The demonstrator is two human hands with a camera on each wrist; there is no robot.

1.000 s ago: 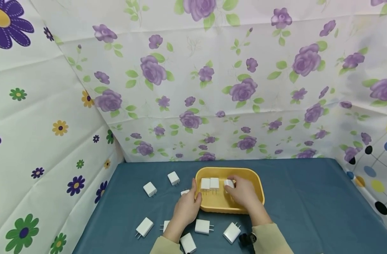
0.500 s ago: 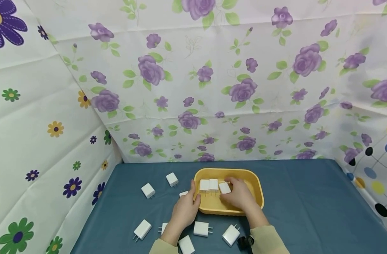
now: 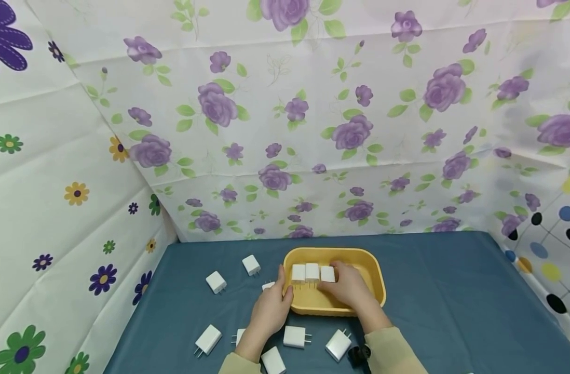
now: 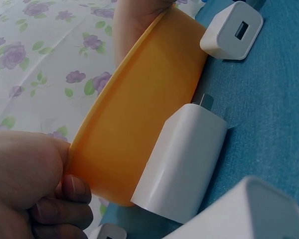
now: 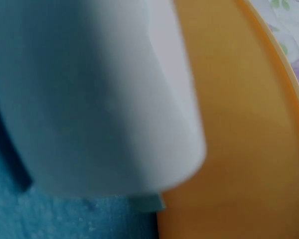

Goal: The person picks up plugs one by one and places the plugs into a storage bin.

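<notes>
A yellow plastic tray (image 3: 334, 311) stands on the blue cloth, with two white plug chargers (image 3: 305, 273) side by side in its left part. My left hand (image 3: 269, 307) grips the tray's left rim, fingers curled against the outer wall in the left wrist view. Reaching over the near side, my right hand (image 3: 349, 284) pinches a third white charger (image 3: 327, 274), just right of that pair. The right wrist view has a blurred charger (image 5: 154, 114) close to the lens, with the tray's outer wall (image 5: 234, 124) behind it.
Loose white chargers lie left of the tray, such as one charger (image 3: 216, 282) and another charger (image 3: 251, 265). Several more, including a charger (image 3: 295, 336) and a charger (image 3: 338, 344), lie in front of it. A flowered curtain (image 3: 247, 130) closes off the back.
My right hand has moved left inside the tray, bringing its charger from a gap beside the pair to near them and straightening it. My left hand keeps its hold on the rim.
</notes>
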